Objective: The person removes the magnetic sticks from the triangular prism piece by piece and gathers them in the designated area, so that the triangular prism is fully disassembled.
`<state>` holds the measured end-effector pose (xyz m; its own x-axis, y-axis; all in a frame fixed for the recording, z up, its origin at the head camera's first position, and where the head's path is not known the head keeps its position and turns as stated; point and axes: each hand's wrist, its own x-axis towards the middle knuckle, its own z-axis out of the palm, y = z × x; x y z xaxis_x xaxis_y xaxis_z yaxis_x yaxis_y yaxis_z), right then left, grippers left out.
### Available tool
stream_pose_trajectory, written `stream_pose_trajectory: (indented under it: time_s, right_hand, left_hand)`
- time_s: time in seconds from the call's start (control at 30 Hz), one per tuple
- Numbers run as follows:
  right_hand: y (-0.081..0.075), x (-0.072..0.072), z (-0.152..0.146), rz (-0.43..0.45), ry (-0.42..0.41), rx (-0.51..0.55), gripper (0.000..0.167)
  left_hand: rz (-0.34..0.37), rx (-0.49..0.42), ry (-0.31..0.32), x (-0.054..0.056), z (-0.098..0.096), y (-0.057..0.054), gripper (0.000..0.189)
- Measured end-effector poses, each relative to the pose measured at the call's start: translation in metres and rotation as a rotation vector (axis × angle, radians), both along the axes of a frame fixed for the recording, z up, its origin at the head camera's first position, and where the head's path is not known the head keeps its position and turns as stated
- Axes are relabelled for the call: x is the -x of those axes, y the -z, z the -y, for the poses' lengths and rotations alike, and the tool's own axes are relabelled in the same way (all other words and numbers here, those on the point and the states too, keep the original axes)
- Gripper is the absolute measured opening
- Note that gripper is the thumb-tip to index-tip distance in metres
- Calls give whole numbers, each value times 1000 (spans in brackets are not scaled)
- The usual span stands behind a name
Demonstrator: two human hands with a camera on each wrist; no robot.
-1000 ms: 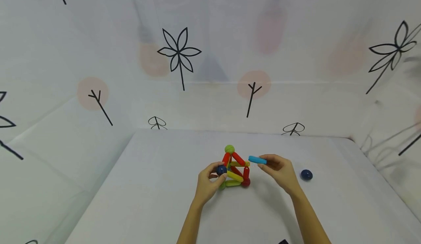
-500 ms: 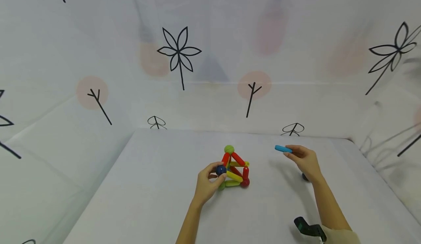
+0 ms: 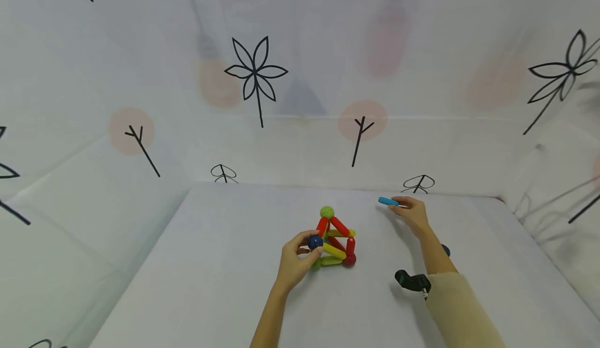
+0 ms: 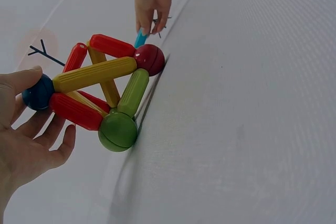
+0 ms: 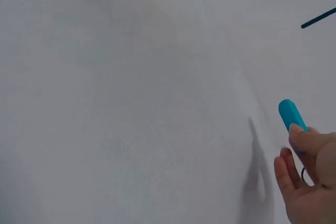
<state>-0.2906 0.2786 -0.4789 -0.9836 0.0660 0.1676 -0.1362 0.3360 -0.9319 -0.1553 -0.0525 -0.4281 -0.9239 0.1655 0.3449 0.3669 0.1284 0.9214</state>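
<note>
A frame of coloured sticks and balls stands on the table, with a green ball (image 3: 327,212) at its top and a red ball (image 3: 349,260) at its lower right corner. My left hand (image 3: 294,264) pinches the dark blue ball (image 4: 38,93) on its near left corner, from which a yellow stick (image 4: 94,74) and a red stick (image 4: 77,112) run. Behind and right of the frame, my right hand (image 3: 412,214) holds a light blue stick (image 5: 292,115) between thumb and fingers, above the table and apart from the frame.
A loose dark blue ball (image 3: 446,250) lies on the table at the right, partly hidden by my right forearm. A black camera mount (image 3: 412,281) juts from the right sleeve. The white table (image 3: 211,285) meets a patterned backdrop (image 3: 300,145) behind.
My right hand has carried the light blue stick away from the frame, first rightward, then back toward the far edge and slightly left. The left hand has stayed on the dark blue ball.
</note>
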Motion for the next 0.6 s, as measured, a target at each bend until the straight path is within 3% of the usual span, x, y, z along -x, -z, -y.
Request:
stream_pose_trajectory:
  time_s: [0.3,0.6]
  right_hand:
    - [5,12,2,142,32,-89,38]
    - [6,14,3,164,-6,-173,38]
  left_hand:
    - [-6,1,5,-1,-1,1,32]
    - [-11,4,8,-1,0,-1,31]
